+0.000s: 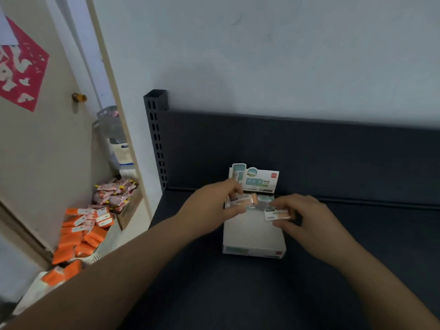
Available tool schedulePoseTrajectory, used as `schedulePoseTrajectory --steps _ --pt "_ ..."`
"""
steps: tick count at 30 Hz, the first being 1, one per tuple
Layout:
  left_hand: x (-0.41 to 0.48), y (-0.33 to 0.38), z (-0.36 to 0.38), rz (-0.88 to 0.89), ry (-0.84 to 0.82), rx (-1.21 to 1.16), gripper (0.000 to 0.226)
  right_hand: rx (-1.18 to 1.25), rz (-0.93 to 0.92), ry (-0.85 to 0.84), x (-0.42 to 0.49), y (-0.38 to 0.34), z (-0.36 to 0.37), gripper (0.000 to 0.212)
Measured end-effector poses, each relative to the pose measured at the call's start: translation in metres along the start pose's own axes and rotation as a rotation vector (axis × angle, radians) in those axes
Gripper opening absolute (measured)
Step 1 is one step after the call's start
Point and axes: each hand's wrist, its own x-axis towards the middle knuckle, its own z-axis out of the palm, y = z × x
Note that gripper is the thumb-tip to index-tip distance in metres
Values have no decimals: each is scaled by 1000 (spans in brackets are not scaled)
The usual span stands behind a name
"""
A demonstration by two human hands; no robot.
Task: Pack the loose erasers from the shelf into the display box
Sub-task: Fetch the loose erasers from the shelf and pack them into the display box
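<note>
Head view: a flat, rectangular display box (253,252) of white cardboard stands on the dark, matte metal shelf (357,234). Its printed header card (256,179) is upright at the far end, before the shelf's back panel. The box sits toward the shelf's left edge, where a black slotted upright (156,129) rises. Open shelf surface runs to the right of the box and in front of it.

My left hand (212,208) pinches a small wrapped eraser (242,200), block-shaped with a peach end, between thumb and curled fingers over the box's far left corner. My right hand (307,215) pinches a second eraser (277,215), white-sleeved with a peach end, between thumb and fingertips over the far right part. The two erasers lie near each other but apart. Motion blur hides whether either touches the box.

Left of the shelf, glossy orange packets (81,232) lie heaped on the floor. Pink packets (114,194) fill a brown carton (129,210) beside them.
</note>
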Motion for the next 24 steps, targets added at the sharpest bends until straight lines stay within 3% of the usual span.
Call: schedulePoseTrajectory --steps 3,8,16,24 --pt "9 7 8 15 -14 42 28 -34 25 10 -1 2 -1 33" --pt "28 8 22 50 -13 414 24 -199 12 -75 5 2 0 29" --pt "43 4 38 -87 -86 489 14 -204 -53 -128 14 -5 23 26" --pt "36 3 47 -195 -48 660 5 -227 -64 -162 10 2 36 31"
